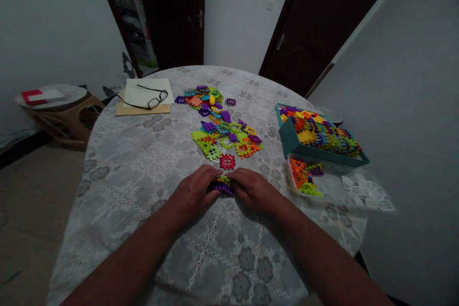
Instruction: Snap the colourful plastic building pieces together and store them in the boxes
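Note:
Between my two hands is a small assembly of interlocking plastic building pieces (224,186), yellow-green on top and purple below. My left hand (195,189) grips its left side, thumb toward me and fingers over the far edge. On the right side, my right hand (251,189) closes on the same assembly, its fingertips partly hidden. Just beyond the hands lies a red window-shaped piece (227,161) flat on the cloth. Behind it spreads a loose pile of green, orange, purple and blue pieces (229,129).
A teal box (290,136) full of stacked pieces stands at right. Before it are a clear plastic tub (292,179) of pieces and a transparent bag (369,191) with white parts. Glasses (154,102) rest on papers (134,91) at far left. A patterned cloth (125,162) covers the table.

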A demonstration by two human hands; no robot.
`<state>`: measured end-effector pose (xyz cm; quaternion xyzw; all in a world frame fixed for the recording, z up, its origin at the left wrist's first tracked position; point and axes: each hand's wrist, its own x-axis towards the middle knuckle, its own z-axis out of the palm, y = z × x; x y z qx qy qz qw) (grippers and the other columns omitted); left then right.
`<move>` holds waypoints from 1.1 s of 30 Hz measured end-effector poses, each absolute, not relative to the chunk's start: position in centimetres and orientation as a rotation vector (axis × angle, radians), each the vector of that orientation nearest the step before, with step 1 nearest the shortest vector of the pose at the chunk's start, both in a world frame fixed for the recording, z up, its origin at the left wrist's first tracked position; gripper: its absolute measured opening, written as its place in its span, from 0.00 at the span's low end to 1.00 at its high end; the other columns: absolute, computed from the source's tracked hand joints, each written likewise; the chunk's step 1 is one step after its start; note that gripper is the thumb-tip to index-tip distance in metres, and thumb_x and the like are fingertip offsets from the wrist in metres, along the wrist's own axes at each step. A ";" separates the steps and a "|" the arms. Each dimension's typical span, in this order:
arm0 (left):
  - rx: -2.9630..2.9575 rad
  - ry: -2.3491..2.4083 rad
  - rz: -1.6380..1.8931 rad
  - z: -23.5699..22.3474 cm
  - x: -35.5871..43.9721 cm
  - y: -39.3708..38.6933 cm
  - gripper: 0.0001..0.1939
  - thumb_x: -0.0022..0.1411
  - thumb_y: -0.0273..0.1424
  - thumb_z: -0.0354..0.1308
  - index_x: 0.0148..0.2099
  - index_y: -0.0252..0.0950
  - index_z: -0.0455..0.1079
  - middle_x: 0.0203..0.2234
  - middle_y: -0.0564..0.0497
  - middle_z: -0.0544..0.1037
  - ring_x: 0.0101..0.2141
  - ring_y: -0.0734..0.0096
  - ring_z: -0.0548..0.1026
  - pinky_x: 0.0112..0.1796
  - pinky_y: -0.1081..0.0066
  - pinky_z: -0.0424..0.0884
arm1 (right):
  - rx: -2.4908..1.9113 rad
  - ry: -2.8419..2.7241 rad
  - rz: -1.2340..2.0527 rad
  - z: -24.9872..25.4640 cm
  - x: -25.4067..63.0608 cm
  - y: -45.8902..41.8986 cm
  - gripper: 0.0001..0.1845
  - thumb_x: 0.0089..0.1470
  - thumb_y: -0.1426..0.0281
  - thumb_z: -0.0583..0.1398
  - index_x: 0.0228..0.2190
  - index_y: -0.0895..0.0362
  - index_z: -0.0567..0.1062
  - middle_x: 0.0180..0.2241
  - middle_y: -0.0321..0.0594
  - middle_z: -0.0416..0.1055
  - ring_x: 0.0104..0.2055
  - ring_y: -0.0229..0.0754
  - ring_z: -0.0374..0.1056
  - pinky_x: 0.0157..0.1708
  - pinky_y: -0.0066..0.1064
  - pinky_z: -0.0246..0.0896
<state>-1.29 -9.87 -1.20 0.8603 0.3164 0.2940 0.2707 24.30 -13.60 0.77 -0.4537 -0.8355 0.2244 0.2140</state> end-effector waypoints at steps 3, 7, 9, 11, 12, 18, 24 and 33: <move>2.351 0.844 0.727 -1.0 -1.2 -9.8 0.15 0.74 0.30 0.63 0.60 0.43 0.72 0.52 0.46 0.80 0.53 0.57 0.80 0.55 0.55 0.78 | -1.205 -2.215 0.598 -0.2 24.8 -13.1 0.20 0.70 0.78 0.57 0.58 0.52 0.78 0.52 0.45 0.81 0.53 0.47 0.77 0.58 0.40 0.71; 2.362 0.876 0.714 -0.7 -1.1 -9.9 0.11 0.75 0.32 0.64 0.57 0.42 0.73 0.50 0.46 0.80 0.50 0.57 0.80 0.53 0.56 0.78 | -1.554 -2.021 0.237 -1.5 26.4 -11.6 0.16 0.67 0.78 0.58 0.52 0.55 0.80 0.50 0.50 0.78 0.53 0.51 0.75 0.56 0.42 0.71; 2.366 0.879 0.725 -0.7 -1.1 -9.9 0.11 0.75 0.32 0.65 0.57 0.41 0.72 0.49 0.46 0.80 0.50 0.57 0.80 0.52 0.57 0.77 | -1.785 -1.939 0.096 -1.8 27.1 -10.8 0.13 0.68 0.76 0.58 0.49 0.56 0.80 0.50 0.52 0.76 0.52 0.52 0.74 0.55 0.42 0.71; 2.371 0.876 0.726 -0.7 -1.0 -9.9 0.12 0.75 0.31 0.65 0.57 0.40 0.72 0.49 0.46 0.80 0.50 0.57 0.80 0.52 0.57 0.77 | -1.932 -1.911 0.036 -2.0 27.4 -10.3 0.13 0.69 0.75 0.58 0.49 0.56 0.81 0.50 0.51 0.75 0.52 0.52 0.74 0.54 0.39 0.71; 2.374 0.873 0.725 -0.8 -1.1 -9.9 0.12 0.74 0.30 0.65 0.57 0.40 0.72 0.49 0.46 0.80 0.50 0.57 0.80 0.52 0.57 0.77 | -1.976 -1.910 0.026 -1.9 27.4 -10.0 0.15 0.69 0.76 0.57 0.51 0.56 0.81 0.50 0.50 0.75 0.52 0.51 0.74 0.53 0.38 0.71; 2.377 0.871 0.733 -1.1 -1.2 -9.9 0.12 0.75 0.30 0.64 0.58 0.40 0.72 0.51 0.45 0.80 0.51 0.56 0.80 0.53 0.56 0.77 | -2.170 -1.974 0.035 -0.6 25.7 -9.9 0.32 0.70 0.76 0.55 0.71 0.50 0.69 0.60 0.48 0.72 0.55 0.48 0.74 0.52 0.33 0.71; 2.379 0.874 0.730 -1.2 -1.1 -10.0 0.11 0.75 0.32 0.64 0.57 0.41 0.72 0.50 0.46 0.80 0.50 0.57 0.80 0.52 0.57 0.77 | -2.292 -2.095 0.005 0.3 24.7 -9.9 0.30 0.72 0.72 0.55 0.71 0.46 0.68 0.58 0.48 0.70 0.52 0.48 0.76 0.47 0.33 0.71; 2.360 0.881 0.698 -0.6 -1.1 -9.9 0.10 0.75 0.32 0.64 0.55 0.40 0.73 0.48 0.47 0.79 0.49 0.58 0.79 0.52 0.59 0.76 | -2.251 -2.192 0.031 0.9 24.2 -10.4 0.22 0.74 0.71 0.54 0.65 0.49 0.72 0.57 0.48 0.69 0.48 0.48 0.76 0.45 0.35 0.70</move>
